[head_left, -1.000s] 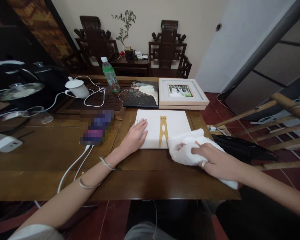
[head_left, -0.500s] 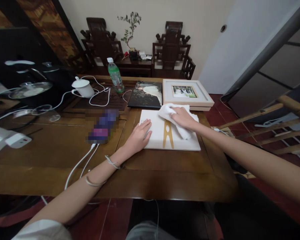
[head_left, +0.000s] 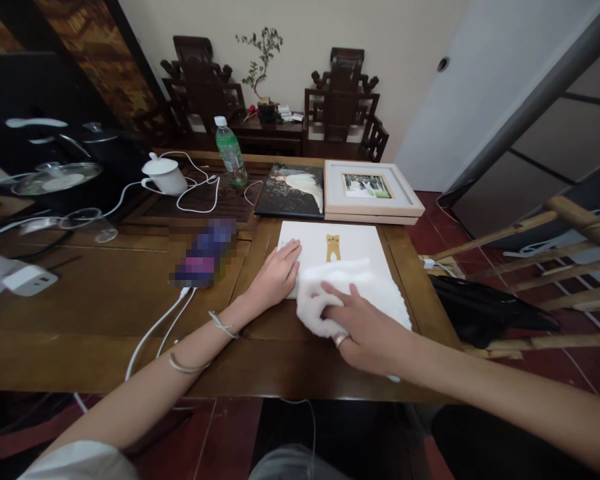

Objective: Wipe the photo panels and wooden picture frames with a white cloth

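Note:
A white board (head_left: 363,243) with a tan cat-like figure lies flat on the wooden table. Its lower part is covered by a white fluffy cloth (head_left: 313,300). My right hand (head_left: 373,330) grips the cloth and presses it at the board's near edge, fingers bent into the fabric. On the board's left edge rests my left hand (head_left: 277,272), flat with the fingers stretched out, holding nothing.
Behind the board lie a dark picture (head_left: 295,190) and a light-framed photo (head_left: 410,200). Farther left stand a green-labelled bottle (head_left: 233,157), a lidded white cup (head_left: 165,177) and a pot (head_left: 60,190). White cables (head_left: 153,327) cross the table's left side.
My right hand has drawn the cloth from the board's upper right toward its near edge, uncovering the figure's top and covering its legs. My left hand stays in place.

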A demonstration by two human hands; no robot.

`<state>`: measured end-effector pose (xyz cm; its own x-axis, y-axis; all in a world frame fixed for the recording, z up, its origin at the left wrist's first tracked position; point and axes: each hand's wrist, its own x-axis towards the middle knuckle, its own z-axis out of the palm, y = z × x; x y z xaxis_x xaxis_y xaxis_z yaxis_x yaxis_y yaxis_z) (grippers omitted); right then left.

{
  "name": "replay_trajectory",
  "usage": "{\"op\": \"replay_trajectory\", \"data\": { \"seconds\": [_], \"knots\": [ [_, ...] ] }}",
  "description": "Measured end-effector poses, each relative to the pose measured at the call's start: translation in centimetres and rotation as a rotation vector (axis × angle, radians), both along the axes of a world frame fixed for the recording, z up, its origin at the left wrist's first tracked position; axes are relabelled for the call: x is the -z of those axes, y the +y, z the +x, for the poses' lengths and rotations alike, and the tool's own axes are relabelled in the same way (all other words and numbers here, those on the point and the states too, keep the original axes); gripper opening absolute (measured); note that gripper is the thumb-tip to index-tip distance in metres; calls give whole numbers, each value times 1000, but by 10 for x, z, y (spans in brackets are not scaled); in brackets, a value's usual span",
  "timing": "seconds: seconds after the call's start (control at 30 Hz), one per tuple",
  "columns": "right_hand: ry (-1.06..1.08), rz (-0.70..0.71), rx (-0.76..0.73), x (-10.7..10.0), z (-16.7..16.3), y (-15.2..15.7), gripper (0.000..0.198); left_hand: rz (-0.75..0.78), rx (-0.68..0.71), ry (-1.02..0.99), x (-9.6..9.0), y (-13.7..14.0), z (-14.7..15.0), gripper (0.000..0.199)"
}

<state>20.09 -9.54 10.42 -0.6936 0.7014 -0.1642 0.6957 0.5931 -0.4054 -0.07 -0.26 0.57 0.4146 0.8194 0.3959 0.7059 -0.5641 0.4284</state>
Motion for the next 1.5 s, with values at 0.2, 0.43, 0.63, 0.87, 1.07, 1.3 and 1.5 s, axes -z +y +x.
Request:
{"op": "replay_trajectory", "data": {
  "seconds": [0.2,0.43,0.63,0.87,1.07,1.3,1.5],
  "knots": [
    [3,99,68,-3,1,24,31,-1,14,-7,3,2,-2,45],
    [53,229,102,6,-2,118,34,-12,23,5,0,2,-3,48],
    [-39,309,56,20,-4,111,42,-3,32,-7,2,3,-4,49],
    [-55,202,-56,12,0,26,36,2,32,-19,5,4,-5,47],
    [-103,43,-64,-16,-1,0,26,1,29,-32,2,3,-3,46],
    [-165,142,94,-12,2,70,32,-25,27,-23,4,4,-3,46],
    [-130,259,220,-2,-15,112,38,-74,7,-227,-9,-1,0,42]
  ]
}}
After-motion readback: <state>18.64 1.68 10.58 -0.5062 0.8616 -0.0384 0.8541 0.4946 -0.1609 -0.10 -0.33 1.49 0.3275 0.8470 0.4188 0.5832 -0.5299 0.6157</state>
